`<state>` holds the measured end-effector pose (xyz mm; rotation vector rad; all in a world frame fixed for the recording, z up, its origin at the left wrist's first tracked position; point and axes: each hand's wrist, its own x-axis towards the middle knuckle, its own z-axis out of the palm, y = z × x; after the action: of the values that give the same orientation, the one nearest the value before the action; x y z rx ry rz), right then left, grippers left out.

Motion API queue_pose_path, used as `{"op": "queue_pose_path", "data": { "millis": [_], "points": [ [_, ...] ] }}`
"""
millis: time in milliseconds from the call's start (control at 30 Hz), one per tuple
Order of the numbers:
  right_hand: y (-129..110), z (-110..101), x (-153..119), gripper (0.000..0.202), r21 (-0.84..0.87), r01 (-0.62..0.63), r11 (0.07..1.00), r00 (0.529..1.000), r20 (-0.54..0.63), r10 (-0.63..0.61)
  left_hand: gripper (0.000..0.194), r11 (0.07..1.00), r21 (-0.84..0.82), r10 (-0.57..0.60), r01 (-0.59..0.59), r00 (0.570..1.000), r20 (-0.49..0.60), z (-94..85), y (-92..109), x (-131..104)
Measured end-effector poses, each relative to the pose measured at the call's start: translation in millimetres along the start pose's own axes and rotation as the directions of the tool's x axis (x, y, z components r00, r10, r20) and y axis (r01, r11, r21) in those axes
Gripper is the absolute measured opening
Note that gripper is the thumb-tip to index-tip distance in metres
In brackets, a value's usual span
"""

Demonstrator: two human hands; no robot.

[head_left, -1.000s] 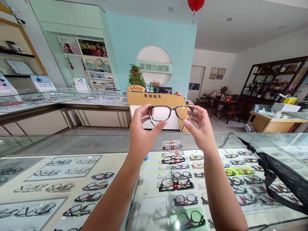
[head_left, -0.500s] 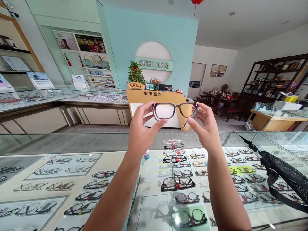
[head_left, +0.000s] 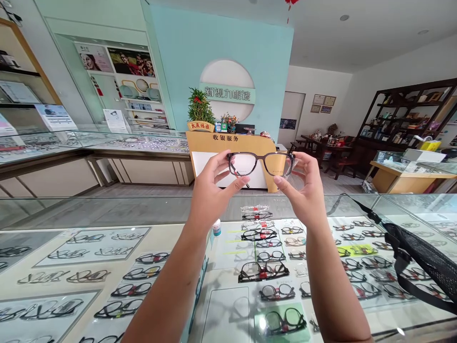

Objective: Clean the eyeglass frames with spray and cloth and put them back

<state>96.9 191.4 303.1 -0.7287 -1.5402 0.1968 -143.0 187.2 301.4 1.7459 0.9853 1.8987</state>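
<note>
A dark-framed pair of eyeglasses (head_left: 260, 157) is held up above the glass display counter, its front spanning the gap between my hands. My left hand (head_left: 216, 183) grips the left end of the frame, thumb below and fingers curled behind. At the opposite end my right hand (head_left: 303, 183) pinches the frame, its thumb under the right lens. Print shows on the clear lenses. The temples are mostly hidden behind the lenses and fingers. Below, a black pair of glasses (head_left: 263, 271) lies with other frames in rows inside the counter.
The glass counter (head_left: 171, 209) spans the foreground. A black mesh bag with a strap (head_left: 421, 259) lies on its right side. Beyond stands a wooden cashier desk (head_left: 200, 143) with a potted plant (head_left: 200, 107). More display cases (head_left: 150, 166) run along the left.
The eyeglasses have turned slightly, so their front faces more squarely and the temple that hung below the right lens no longer shows there. Both hands keep their hold in nearly the same place.
</note>
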Motion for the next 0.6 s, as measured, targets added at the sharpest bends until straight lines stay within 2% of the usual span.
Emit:
{"op": "queue_pose_path", "data": {
  "millis": [133, 233, 333, 400, 433, 467, 500, 567, 600],
  "points": [
    [4, -5, 0, 0.053, 0.078, 0.044, 0.996, 0.988, 0.144, -0.055, 0.077, 1.000, -0.020, -0.012, 0.013, 0.999, 0.045, -2.3, 0, -3],
    [7, -6, 0, 0.059, 0.103, 0.085, 0.991, 0.976, 0.192, -0.104, 0.079, 0.999, 0.041, 0.017, -0.021, 0.996, 0.091, -11.8, 2, -9],
    [3, -3, 0, 0.066, 0.069, 0.138, 0.988, 0.968, 0.204, -0.149, 0.079, 0.985, 0.173, -0.012, -0.010, 0.992, 0.128, -34.4, 5, -20],
    [-4, -2, -2, 0.065, 0.034, 0.185, 0.982, 0.963, 0.195, -0.188, 0.074, 0.936, 0.348, -0.110, 0.059, 0.986, 0.128, -58.7, 5, -33],
    [-8, -2, -3, 0.064, 0.014, 0.204, 0.979, 0.959, 0.198, -0.202, 0.068, 0.877, 0.466, -0.196, 0.119, 0.973, 0.121, -73.0, 4, -41],
    [-12, -2, -4, 0.062, -0.005, 0.218, 0.976, 0.955, 0.206, -0.213, 0.061, 0.779, 0.598, -0.310, 0.189, 0.945, 0.105, -88.1, 2, -51],
    [-15, -3, -5, 0.060, -0.019, 0.229, 0.973, 0.951, 0.220, -0.220, 0.052, 0.637, 0.729, -0.444, 0.251, 0.892, 0.082, -103.3, -2, -63],
    [-21, -5, -7, 0.056, -0.036, 0.247, 0.968, 0.942, 0.242, -0.231, 0.041, 0.337, 0.888, -0.703, 0.314, 0.711, 0.016, -131.0, -12, -89],
    [-23, -5, -7, 0.055, -0.040, 0.253, 0.967, 0.939, 0.250, -0.235, 0.040, 0.271, 0.916, -0.769, 0.295, 0.638, 0.022, -142.4, -18, -103]
  ]
}}
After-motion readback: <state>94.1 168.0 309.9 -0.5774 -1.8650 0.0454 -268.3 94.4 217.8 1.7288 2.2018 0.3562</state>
